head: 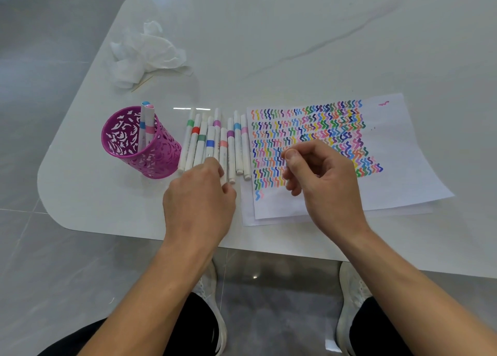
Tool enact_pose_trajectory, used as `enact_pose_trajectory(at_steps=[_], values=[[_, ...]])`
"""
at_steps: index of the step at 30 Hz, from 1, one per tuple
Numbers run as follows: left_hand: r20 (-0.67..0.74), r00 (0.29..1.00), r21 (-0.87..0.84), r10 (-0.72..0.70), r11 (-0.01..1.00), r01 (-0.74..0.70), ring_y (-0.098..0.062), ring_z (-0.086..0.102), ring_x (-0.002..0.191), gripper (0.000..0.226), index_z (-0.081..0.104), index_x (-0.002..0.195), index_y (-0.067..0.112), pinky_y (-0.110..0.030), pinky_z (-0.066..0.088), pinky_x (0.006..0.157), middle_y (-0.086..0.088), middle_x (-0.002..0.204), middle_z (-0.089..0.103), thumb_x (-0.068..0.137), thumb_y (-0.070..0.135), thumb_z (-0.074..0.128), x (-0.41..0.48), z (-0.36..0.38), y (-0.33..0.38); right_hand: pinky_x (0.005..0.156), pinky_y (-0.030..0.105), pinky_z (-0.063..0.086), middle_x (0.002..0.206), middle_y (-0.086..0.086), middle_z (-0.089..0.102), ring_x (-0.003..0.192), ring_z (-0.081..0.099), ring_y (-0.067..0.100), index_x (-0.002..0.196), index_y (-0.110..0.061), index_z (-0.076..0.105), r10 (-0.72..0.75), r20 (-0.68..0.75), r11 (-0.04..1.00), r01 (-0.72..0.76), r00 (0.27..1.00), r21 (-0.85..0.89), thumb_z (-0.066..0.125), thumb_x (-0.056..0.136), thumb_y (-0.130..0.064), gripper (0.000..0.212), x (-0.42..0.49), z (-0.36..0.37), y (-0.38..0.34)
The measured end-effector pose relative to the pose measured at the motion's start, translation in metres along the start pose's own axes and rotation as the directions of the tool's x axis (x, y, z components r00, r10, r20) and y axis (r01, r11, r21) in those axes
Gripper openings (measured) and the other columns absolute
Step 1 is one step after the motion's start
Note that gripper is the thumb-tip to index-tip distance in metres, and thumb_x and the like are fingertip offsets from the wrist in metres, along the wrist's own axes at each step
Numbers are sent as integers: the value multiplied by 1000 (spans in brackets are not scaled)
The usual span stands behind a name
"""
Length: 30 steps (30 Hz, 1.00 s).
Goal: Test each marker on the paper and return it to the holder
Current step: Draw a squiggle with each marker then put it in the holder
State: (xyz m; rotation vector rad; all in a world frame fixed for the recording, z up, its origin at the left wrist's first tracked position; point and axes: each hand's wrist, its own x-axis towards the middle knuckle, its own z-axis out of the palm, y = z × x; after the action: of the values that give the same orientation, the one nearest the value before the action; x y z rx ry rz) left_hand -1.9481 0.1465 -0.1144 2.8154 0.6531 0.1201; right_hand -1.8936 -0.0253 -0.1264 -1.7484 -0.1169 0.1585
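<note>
Head view, looking down at a white marble-look table (295,32). No brand or word can be read: the print on the marker barrels is too small, and the paper (398,151), a small stack of white sheets on the right, carries only rows of short zigzag strokes in many colours.

A row of white markers (231,140) with coloured bands lies side by side between the paper and the holder (139,151), a magenta cut-out cup at the left. Two markers in the holder (146,124), one blue-capped and one pink-capped, stand leaning against its far rim.

The left hand (200,196) covers the near ends of the middle markers; its fingertips are hidden, so I cannot tell whether it grips one. The right hand (322,178) hovers over the scribbled rows, fingers loosely curled, thumb and forefinger close, nothing visible between them.

Behind the holder lie a crumpled white tissue (145,51) and a thin wooden stick (142,83). White shoes (212,288) show below the table edge.
</note>
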Motion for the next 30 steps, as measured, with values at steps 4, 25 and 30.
enact_pose_trajectory(at_steps=[4,25,30], values=[[-79,996,-120,-34,993,25,-11,58,65,16,66,99,20,-19,36,63,9,72,63,86,27,71,4,-7,0,57,18,53,75,-2,72,63,68,10,99,-12,73,7,0,1000,-7,1000,-13,65,102,-20,12,0,1,0],[191,951,-764,241,645,-10,-6,70,70,18,69,89,24,-20,59,67,12,75,71,78,24,84,-16,-2,30,71,19,58,87,-5,79,81,77,9,107,-16,73,36,54,995,-41,998,92,63,100,-37,24,8,-2,-1],[148,963,-777,225,629,-28,-8,73,74,11,71,95,24,-31,61,71,10,79,73,86,28,77,-11,-3,29,68,27,58,80,-1,73,74,71,16,99,-23,70,-45,77,999,47,996,-18,62,104,-30,12,6,-6,-3]])
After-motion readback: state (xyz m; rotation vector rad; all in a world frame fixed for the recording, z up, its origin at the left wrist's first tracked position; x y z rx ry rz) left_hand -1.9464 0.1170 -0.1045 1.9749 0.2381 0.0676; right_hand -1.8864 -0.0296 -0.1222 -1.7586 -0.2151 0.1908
